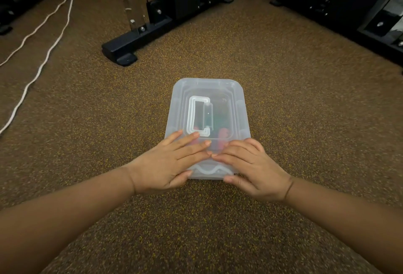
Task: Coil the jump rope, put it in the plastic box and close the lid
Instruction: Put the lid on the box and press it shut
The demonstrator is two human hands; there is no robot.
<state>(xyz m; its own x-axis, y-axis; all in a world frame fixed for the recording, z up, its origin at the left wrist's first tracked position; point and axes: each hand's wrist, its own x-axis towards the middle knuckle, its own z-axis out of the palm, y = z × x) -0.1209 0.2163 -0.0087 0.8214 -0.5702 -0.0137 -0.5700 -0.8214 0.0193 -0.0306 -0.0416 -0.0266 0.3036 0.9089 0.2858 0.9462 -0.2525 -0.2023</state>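
A clear plastic box (242, 108) sits on the brown speckled floor in the middle of the head view, with its lid (220, 90) lying on top. A white folding handle (197, 116) lies flat on the lid. Through the plastic I see blurred red and green shapes of the jump rope (223, 133) inside. My left hand (172, 162) and my right hand (250, 164) lie side by side on the lid's near end, fingers spread flat on top, thumbs hooked under the near edge by the wavy latch (209, 170). Their fingertips nearly touch.
A black and tan gym machine base (130, 44) stands on the floor behind the box to the left. More black machine frames (340, 1) fill the back right. Two white cords (43, 55) run across the floor at far left.
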